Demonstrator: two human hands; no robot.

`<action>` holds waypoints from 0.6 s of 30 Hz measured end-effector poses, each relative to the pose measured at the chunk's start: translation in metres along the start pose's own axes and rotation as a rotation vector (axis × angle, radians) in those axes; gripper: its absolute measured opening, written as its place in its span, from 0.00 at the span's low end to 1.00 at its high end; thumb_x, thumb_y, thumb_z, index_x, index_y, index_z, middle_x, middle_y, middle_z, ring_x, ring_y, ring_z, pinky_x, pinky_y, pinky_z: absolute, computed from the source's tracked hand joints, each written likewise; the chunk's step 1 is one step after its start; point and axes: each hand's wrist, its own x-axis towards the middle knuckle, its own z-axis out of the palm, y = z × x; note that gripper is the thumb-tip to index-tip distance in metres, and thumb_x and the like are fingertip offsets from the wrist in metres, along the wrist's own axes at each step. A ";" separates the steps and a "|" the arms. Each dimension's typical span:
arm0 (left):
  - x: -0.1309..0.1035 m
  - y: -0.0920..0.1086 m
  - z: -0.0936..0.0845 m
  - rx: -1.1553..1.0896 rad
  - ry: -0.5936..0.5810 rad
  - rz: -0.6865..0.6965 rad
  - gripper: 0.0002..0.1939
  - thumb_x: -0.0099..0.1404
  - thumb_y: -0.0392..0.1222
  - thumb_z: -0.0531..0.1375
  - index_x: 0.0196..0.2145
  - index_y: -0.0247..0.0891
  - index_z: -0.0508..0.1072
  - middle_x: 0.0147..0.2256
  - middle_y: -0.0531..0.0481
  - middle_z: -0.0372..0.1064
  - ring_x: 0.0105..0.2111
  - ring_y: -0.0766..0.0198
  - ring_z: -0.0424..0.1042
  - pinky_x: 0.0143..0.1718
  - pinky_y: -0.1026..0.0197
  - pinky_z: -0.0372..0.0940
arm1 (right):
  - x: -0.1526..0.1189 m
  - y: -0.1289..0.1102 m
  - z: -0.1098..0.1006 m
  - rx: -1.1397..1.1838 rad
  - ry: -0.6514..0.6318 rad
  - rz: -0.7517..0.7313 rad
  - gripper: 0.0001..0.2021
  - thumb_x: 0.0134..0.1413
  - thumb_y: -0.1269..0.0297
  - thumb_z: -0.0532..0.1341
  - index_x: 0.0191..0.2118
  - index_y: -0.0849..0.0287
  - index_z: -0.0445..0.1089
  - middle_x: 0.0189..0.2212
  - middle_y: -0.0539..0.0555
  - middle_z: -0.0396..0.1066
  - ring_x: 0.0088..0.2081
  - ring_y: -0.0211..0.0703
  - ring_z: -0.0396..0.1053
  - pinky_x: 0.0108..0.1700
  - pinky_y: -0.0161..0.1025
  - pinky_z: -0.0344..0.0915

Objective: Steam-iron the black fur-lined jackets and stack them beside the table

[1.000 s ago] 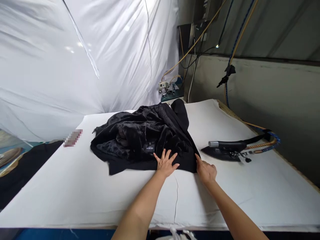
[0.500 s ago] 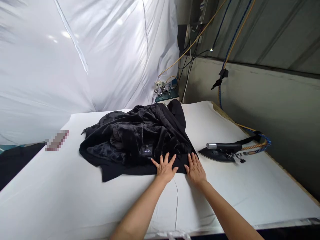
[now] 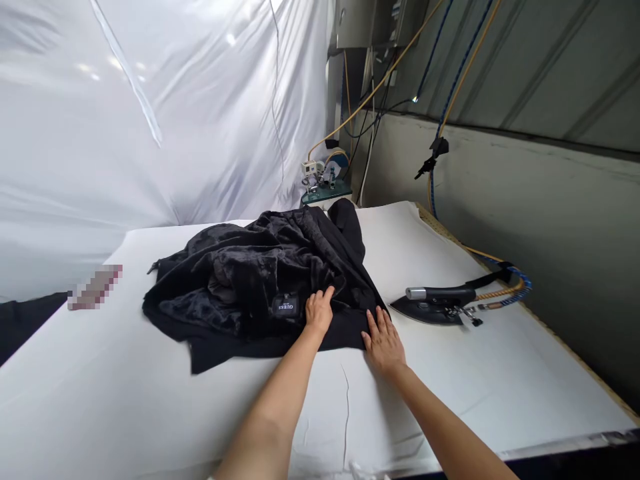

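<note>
Head view: left hand [image 3: 320, 311] has shifted since 0.5 s ago, from spread flat along the garment's near border to fingers drawn together and curled on the plush lining, just right of the label [image 3: 286, 306] reading GUESS. Whether it pinches cloth cannot be told. Right hand [image 3: 384, 341] remains flat, palm down, fingers slightly apart, on the near right corner of the black garment [image 3: 240, 250]; nothing is clamped.

Garment lies bunched, lining up, across the middle of the white-covered bench [image 3: 145, 407], reaching back to its far edge. Iron [image 3: 435, 307] lies toward the bench's right edge, tip just beside the garment; its hoses [image 3: 513, 287] loop near that edge. Pixelated item [image 3: 95, 288] sits at the left edge, toward the far left corner.
</note>
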 end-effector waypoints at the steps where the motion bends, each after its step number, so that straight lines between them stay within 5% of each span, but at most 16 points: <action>1: -0.002 -0.001 0.001 0.002 0.024 -0.020 0.24 0.63 0.30 0.44 0.55 0.47 0.59 0.37 0.47 0.64 0.39 0.61 0.62 0.44 0.58 0.57 | 0.000 0.000 -0.001 -0.001 -0.004 0.003 0.29 0.58 0.55 0.43 0.62 0.63 0.47 0.62 0.60 0.41 0.62 0.50 0.36 0.59 0.46 0.45; 6: -0.013 0.006 -0.003 0.001 0.183 -0.069 0.19 0.64 0.33 0.43 0.49 0.42 0.65 0.40 0.44 0.63 0.42 0.58 0.60 0.44 0.55 0.56 | -0.001 -0.001 -0.007 0.010 -0.016 -0.021 0.27 0.58 0.55 0.43 0.62 0.54 0.46 0.63 0.55 0.38 0.62 0.50 0.34 0.58 0.47 0.46; 10: -0.033 0.011 -0.002 -0.073 0.052 0.412 0.16 0.65 0.38 0.46 0.42 0.48 0.70 0.40 0.49 0.64 0.44 0.63 0.60 0.50 0.56 0.53 | -0.001 -0.001 -0.007 0.018 -0.008 0.003 0.30 0.57 0.51 0.44 0.63 0.58 0.44 0.63 0.59 0.39 0.62 0.50 0.35 0.58 0.46 0.46; 12: -0.043 0.009 0.003 -0.094 -0.014 0.512 0.15 0.64 0.42 0.49 0.46 0.50 0.68 0.44 0.50 0.64 0.48 0.63 0.58 0.53 0.55 0.51 | -0.002 0.000 -0.004 0.022 0.017 -0.002 0.30 0.57 0.51 0.44 0.63 0.59 0.43 0.63 0.60 0.40 0.62 0.49 0.36 0.58 0.46 0.47; 18: -0.052 0.002 0.004 -0.034 -0.020 0.320 0.28 0.58 0.61 0.50 0.56 0.58 0.55 0.59 0.53 0.49 0.59 0.50 0.41 0.56 0.34 0.31 | -0.002 0.005 0.004 0.020 0.112 -0.087 0.31 0.57 0.50 0.44 0.63 0.57 0.41 0.63 0.58 0.36 0.62 0.51 0.37 0.57 0.47 0.48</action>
